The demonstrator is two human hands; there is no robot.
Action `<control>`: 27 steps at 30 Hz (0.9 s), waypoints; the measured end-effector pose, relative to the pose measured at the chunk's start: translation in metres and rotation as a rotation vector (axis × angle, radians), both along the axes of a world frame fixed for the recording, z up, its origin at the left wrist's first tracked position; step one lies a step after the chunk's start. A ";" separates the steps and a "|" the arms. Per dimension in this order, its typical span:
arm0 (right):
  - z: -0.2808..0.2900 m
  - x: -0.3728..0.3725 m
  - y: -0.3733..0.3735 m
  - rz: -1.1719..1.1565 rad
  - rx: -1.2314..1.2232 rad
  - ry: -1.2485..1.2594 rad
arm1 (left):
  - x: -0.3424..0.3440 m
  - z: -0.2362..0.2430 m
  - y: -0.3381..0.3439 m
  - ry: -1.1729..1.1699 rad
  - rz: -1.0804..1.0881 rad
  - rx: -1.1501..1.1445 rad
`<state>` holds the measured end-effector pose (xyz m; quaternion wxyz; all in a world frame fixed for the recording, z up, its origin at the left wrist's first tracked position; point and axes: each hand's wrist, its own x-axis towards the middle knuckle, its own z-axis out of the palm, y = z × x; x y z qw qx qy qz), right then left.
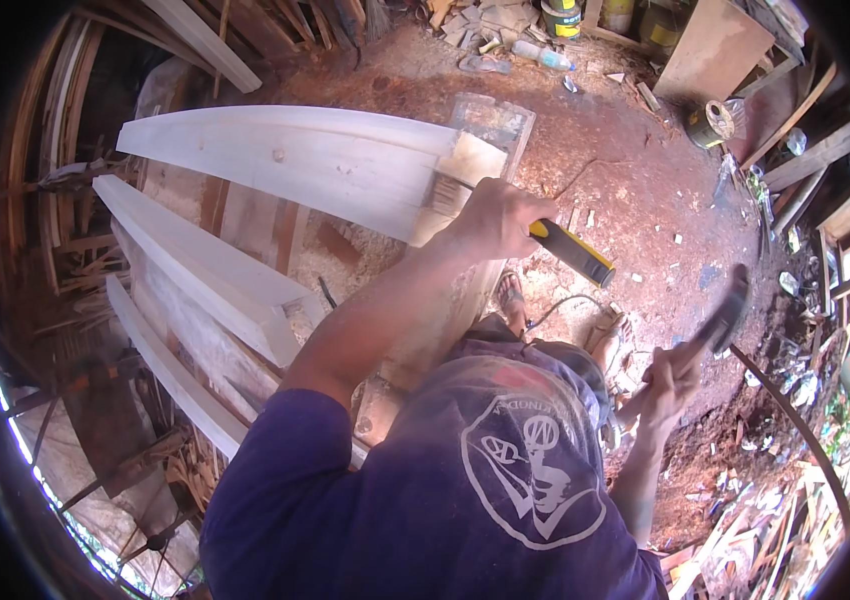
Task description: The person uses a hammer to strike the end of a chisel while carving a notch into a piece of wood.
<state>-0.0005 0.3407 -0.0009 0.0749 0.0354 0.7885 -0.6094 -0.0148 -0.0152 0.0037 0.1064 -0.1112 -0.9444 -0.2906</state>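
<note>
Chisel [585, 260], one, sits in your left hand [507, 220], fingers wrapped round its yellow-and-black handle, blade at the right end of the farthest of three pale boards [275, 145] lying side by side. Your right hand [670, 385] curls its fingers round one hammer [730, 312]. Far right, you have one clear bottle [542, 55] and at least three tins [705, 130]; you cannot tell their contents.

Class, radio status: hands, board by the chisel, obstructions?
Left hand gripping chisel. Right hand holding hammer. Pale board, rough brown patch near chisel. No obstruction visible.
</note>
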 end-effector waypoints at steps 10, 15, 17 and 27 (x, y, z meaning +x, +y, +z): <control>-0.032 0.034 -0.059 0.295 0.105 0.056 | -0.006 -0.005 -0.001 -0.052 0.026 -0.057; -0.005 -0.002 -0.026 0.014 -0.067 0.445 | -0.005 -0.002 -0.008 -0.083 0.091 -0.065; 0.035 -0.009 -0.043 -0.252 -0.508 0.311 | -0.008 0.000 -0.006 -0.083 0.079 -0.057; 0.010 0.002 -0.052 0.000 -0.296 0.182 | -0.013 0.000 -0.013 -0.197 0.119 -0.142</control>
